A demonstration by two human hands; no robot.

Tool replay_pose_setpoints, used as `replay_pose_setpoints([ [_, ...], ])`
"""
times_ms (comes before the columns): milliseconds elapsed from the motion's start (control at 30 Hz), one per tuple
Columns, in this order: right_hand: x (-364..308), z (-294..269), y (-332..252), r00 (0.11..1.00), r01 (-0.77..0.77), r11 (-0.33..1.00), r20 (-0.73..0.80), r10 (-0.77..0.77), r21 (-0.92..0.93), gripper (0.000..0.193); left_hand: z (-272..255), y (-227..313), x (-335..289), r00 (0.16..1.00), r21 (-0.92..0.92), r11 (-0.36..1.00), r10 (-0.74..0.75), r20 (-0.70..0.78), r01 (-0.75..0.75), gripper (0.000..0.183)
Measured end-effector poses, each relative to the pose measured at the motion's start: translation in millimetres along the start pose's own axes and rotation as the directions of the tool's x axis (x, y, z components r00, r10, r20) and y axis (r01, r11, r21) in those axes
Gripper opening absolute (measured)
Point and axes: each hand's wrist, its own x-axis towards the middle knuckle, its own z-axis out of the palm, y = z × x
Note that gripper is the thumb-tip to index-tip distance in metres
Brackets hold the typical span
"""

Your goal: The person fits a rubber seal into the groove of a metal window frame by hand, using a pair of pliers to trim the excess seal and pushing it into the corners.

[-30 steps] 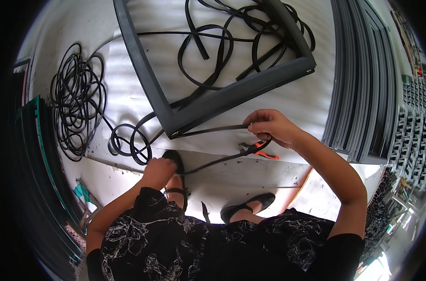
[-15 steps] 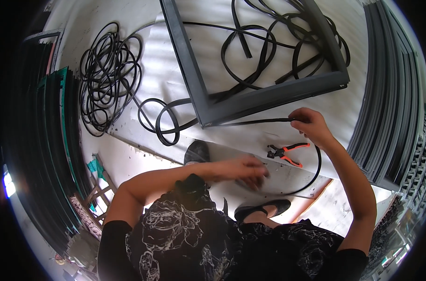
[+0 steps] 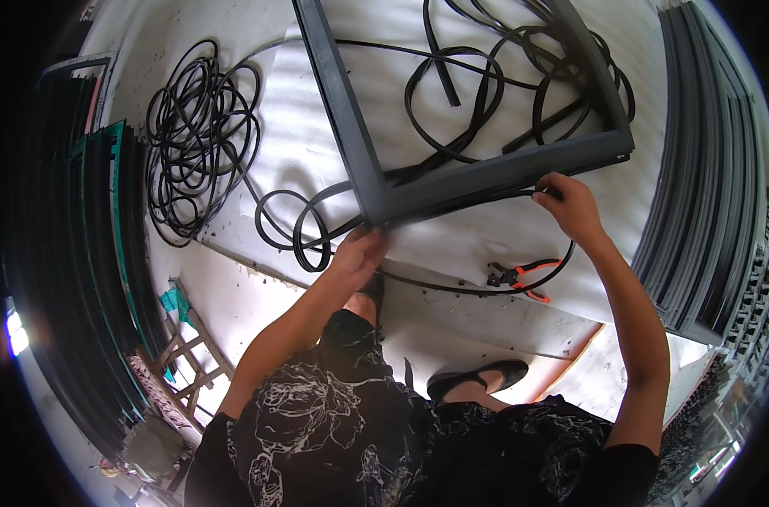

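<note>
A dark grey frame [image 3: 486, 175] lies tilted on the white sheet, its far side out of view. My left hand [image 3: 363, 253] is closed at the frame's near left corner, fingertips partly hidden against its edge. With thumb and fingers my right hand [image 3: 567, 205] pinches a thin black rubber strip [image 3: 519, 194] just off the frame's near edge, toward the right corner. From that hand the strip's loose part sags in a curve toward my left hand. It passes over orange-and-black hand cutters [image 3: 529, 272] lying on the sheet.
A tangled heap of black strip [image 3: 200, 144] lies at the left, and more loops [image 3: 452, 84] lie inside the frame. Long grey profiles [image 3: 692, 169] are stacked on the right. Dark frames [image 3: 89, 253] stand along the left. My foot in a black shoe [image 3: 477, 380] is below.
My left hand has swung forward and left to the frame's near left corner. My right hand has shifted slightly forward and right, bringing the strip nearer the frame's edge. The loose strip now hangs higher.
</note>
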Motion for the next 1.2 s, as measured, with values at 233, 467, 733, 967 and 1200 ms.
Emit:
replay_pose_setpoints([
  [233,-3,-35,54,0.915,-0.249,0.965,0.349,0.204,0.088,0.017,-5,6,7,0.999,0.096,0.995,0.021,0.034,-0.024,0.035],
  [467,4,-43,92,0.991,-0.135,0.987,0.015,0.134,0.088,0.015,-4,15,5,0.999,0.174,0.985,-0.028,0.026,0.023,0.028],
  [733,20,-27,83,0.978,-0.187,0.982,-0.099,0.184,-0.026,0.021,2,17,-3,1.0,0.199,0.98,-0.022,-0.009,0.024,0.03],
  [967,19,-27,77,0.977,-0.194,0.975,-0.109,0.183,-0.104,0.02,0,16,0,1.0,0.208,0.978,-0.015,-0.025,0.02,0.03],
  [1200,13,-29,71,0.98,-0.158,0.973,-0.144,0.135,-0.166,0.018,0,18,0,0.999,0.259,0.966,-0.007,0.04,-0.004,0.024],
])
